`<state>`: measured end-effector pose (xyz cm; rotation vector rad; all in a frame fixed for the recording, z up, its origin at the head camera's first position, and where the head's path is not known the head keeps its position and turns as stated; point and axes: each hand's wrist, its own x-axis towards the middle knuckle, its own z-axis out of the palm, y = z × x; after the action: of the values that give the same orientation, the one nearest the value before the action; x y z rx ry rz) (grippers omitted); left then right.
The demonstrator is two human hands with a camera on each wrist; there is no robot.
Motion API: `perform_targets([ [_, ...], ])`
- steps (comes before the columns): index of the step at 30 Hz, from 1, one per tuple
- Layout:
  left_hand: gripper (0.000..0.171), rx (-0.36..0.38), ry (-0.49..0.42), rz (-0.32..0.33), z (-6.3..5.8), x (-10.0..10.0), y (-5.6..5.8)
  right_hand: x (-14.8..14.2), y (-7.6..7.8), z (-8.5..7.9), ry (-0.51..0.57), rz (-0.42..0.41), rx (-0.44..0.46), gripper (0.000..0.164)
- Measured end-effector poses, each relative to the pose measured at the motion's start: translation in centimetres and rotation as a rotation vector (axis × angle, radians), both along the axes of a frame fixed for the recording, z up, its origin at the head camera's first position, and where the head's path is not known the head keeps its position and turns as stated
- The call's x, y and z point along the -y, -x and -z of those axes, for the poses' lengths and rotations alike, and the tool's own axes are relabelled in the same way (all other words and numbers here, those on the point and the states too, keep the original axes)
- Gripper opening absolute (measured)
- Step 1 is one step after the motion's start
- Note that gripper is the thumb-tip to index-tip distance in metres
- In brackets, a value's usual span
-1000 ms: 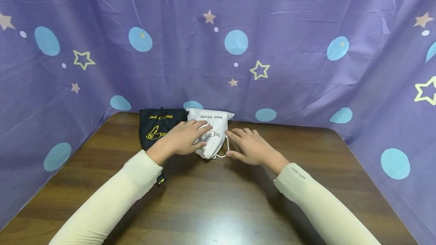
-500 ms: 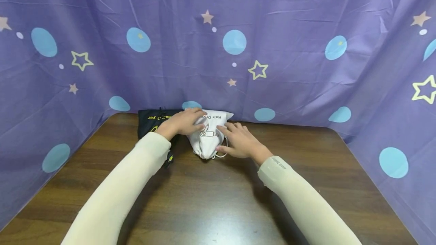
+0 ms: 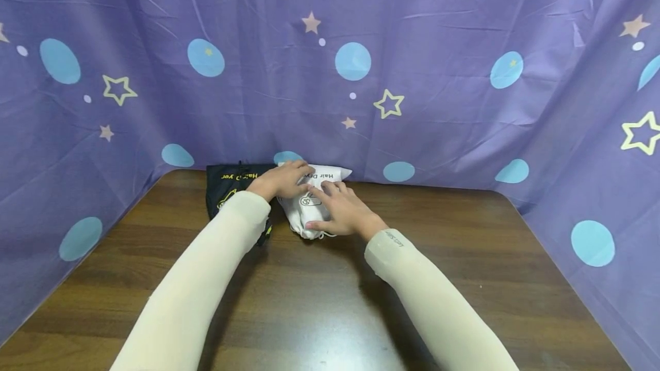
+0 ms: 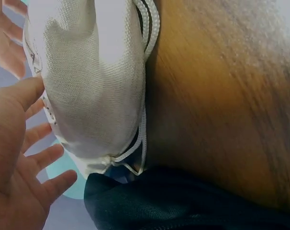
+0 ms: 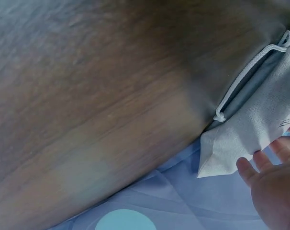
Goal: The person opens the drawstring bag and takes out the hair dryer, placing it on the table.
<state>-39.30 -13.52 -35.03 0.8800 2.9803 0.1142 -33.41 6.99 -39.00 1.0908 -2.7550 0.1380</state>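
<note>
A white cloth drawstring bag (image 3: 309,216) printed "Hair Dryer" lies at the back of the table, its lettering upside down from here. My left hand (image 3: 287,180) lies over its left upper part with fingers spread. From the right, my right hand (image 3: 344,210) reaches over the bag's front, fingers extended and covering part of the drawing. The left wrist view shows the bag's bulging side and white cord (image 4: 142,124), with fingertips along the printed face. Left of it is a black drawstring bag (image 3: 216,188) with yellow print, partly hidden behind my left arm.
The brown wooden table (image 3: 309,291) stretches toward me. A purple curtain (image 3: 433,113) with stars and blue ovals hangs directly behind the bags and along both sides.
My right hand has moved left, from beside the white bag to over its front. The left hand has shifted slightly up toward the bag's far end. The bags stay about where they were.
</note>
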Motion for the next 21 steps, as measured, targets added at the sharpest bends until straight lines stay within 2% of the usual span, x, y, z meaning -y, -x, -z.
perform_targets([
  [6,0.053,0.03,-0.046,-0.002,0.3,0.2,0.5,0.3,0.2,0.2,-0.034,0.003,0.023,0.095],
  [14,0.053,-0.025,-0.039,0.047,0.8,0.5,1.2,1.1,0.2,0.1,-0.085,0.018,0.023,0.112],
  [21,0.05,-0.06,-0.082,0.088,1.5,0.6,1.6,1.2,0.3,0.3,-0.118,0.025,0.022,0.116],
])
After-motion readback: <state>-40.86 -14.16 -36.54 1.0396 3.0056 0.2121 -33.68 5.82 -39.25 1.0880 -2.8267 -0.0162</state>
